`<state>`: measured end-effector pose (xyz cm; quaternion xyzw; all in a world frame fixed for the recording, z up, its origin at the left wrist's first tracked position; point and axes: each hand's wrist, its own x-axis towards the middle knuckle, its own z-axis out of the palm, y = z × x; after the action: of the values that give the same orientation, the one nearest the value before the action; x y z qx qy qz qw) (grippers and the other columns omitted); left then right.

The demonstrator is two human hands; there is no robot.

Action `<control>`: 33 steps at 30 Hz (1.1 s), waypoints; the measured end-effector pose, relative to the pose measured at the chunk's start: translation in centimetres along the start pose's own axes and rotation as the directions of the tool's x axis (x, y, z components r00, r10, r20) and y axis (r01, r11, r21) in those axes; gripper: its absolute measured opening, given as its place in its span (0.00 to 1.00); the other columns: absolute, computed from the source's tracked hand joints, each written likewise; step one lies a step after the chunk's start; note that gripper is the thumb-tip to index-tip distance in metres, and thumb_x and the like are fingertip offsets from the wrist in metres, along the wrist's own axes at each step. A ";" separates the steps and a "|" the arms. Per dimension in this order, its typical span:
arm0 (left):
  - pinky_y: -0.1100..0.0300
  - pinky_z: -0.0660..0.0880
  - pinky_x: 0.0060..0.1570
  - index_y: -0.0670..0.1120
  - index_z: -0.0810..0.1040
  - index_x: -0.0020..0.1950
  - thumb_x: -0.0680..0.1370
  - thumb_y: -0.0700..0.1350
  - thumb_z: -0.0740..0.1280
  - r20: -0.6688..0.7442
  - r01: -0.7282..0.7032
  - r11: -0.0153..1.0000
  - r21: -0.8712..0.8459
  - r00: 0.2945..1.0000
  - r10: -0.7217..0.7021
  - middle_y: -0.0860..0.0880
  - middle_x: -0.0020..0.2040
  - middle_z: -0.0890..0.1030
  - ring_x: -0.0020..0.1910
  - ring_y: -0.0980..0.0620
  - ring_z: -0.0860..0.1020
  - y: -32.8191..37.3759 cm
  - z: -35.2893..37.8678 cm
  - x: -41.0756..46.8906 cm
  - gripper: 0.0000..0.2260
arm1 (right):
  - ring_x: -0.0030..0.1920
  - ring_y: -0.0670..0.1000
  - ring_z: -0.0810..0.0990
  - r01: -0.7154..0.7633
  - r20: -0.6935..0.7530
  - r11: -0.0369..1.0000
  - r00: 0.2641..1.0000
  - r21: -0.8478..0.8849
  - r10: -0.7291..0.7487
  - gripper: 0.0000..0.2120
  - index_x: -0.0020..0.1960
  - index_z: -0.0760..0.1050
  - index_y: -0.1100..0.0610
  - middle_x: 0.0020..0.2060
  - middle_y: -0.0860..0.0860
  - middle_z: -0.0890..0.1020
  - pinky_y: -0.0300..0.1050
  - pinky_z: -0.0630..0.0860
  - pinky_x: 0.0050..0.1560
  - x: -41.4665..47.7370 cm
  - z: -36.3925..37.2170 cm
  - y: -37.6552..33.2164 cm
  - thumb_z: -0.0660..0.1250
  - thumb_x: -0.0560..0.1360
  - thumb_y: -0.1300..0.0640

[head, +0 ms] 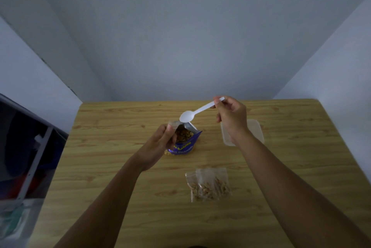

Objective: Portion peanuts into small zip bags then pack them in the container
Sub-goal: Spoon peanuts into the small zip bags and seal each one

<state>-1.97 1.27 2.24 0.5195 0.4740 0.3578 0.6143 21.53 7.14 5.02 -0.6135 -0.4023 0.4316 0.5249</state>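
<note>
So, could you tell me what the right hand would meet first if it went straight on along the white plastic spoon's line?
Most likely the open mouth of the purple foil peanut bag, which the left hand grips: the spoon bowl sits at its far rim, though depth is unclear.

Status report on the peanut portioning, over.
Left hand grips peanut bag open. Right hand pinches spoon, bowl empty over bag mouth. Filled zip bags not yet packed; container behind right wrist. Nothing blocking.
</note>
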 end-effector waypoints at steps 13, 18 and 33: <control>0.66 0.75 0.43 0.47 0.63 0.61 0.79 0.42 0.64 -0.137 -0.089 0.987 0.135 0.985 0.108 0.42 0.37 0.76 0.39 0.55 0.75 -1.4 -0.7 0.3 0.14 | 0.30 0.37 0.78 0.349 0.331 0.804 0.922 -0.481 -0.202 0.06 0.51 0.87 0.52 0.37 0.43 0.85 0.27 0.69 0.35 -3.5 2.3 4.7 0.73 0.76 0.55; 0.62 0.77 0.46 0.43 0.61 0.64 0.78 0.32 0.65 -0.155 -0.009 0.993 0.121 0.987 0.028 0.50 0.44 0.80 0.42 0.60 0.81 -2.4 -1.2 0.1 0.19 | 0.33 0.36 0.80 0.293 0.273 0.825 0.946 -0.484 -0.175 0.06 0.51 0.87 0.55 0.38 0.50 0.88 0.25 0.70 0.35 -3.9 3.1 5.6 0.72 0.77 0.56; 0.56 0.81 0.49 0.43 0.58 0.66 0.81 0.40 0.63 -0.177 -0.038 0.960 0.277 0.980 0.090 0.50 0.46 0.80 0.46 0.59 0.81 -3.1 -1.6 -0.3 0.18 | 0.25 0.41 0.75 0.130 0.220 0.881 0.975 -0.454 -0.031 0.06 0.46 0.87 0.52 0.26 0.41 0.81 0.40 0.72 0.27 -3.5 2.7 5.3 0.72 0.77 0.53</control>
<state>-3.72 0.81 -0.72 0.5781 0.5575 0.3565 0.4774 18.09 3.93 -0.11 -0.6562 -0.5714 0.3613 0.3352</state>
